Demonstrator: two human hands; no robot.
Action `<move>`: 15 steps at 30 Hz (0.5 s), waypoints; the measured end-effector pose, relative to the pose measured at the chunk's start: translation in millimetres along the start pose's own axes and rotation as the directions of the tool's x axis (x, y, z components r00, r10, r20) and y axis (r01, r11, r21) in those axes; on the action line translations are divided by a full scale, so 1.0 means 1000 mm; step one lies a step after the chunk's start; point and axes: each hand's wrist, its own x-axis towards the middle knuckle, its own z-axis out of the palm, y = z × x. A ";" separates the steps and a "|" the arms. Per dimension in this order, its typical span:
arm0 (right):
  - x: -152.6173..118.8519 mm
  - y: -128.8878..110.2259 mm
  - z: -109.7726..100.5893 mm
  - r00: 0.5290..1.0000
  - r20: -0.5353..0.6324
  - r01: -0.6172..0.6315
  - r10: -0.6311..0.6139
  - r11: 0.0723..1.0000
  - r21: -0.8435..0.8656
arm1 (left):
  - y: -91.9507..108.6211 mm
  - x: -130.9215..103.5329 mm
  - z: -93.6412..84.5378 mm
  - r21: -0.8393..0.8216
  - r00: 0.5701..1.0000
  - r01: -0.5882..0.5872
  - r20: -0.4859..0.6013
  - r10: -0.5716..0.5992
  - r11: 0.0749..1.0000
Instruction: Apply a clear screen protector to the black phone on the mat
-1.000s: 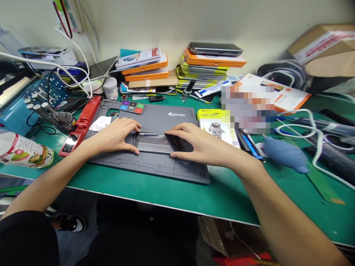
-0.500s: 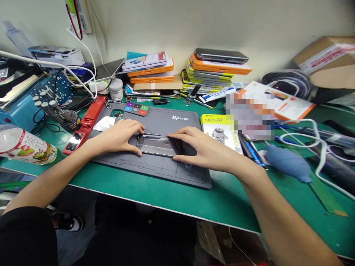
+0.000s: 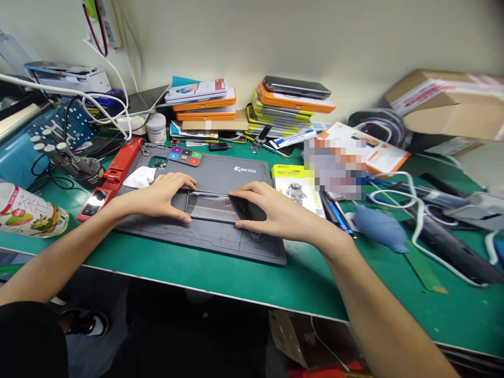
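Observation:
A phone (image 3: 212,206) with a dark, glossy, reflecting face lies flat, long side across, on a grey work mat (image 3: 220,244) marked WKTOO. At its right end, my right hand (image 3: 271,210) grips it, thumb on the near edge and fingers on the far edge. Around the left end, my left hand (image 3: 165,195) holds it between thumb and fingertips. Left of that hand a white cloth (image 3: 139,177) rests on the mat, beside a red tool (image 3: 114,176). A small pad of coloured squares (image 3: 185,156) sits at the mat's far side.
A drink bottle (image 3: 31,212) lies at the left, near a holder of screwdrivers (image 3: 84,170). A yellow-and-white battery box (image 3: 297,189) and a blue air blower (image 3: 380,228) are to the right. Stacked orange and yellow boxes (image 3: 291,100) line the wall; a white cable (image 3: 419,210) loops at right.
The camera view has turned slightly to the right, so the bench appears shifted left. Both hands keep their hold at the phone's ends, and the phone stays on the mat.

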 end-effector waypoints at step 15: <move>-0.001 -0.002 -0.002 1.000 0.004 0.005 -0.005 0.999 -0.038 | 0.005 0.000 0.008 0.049 0.998 -0.008 -0.062 0.011 0.999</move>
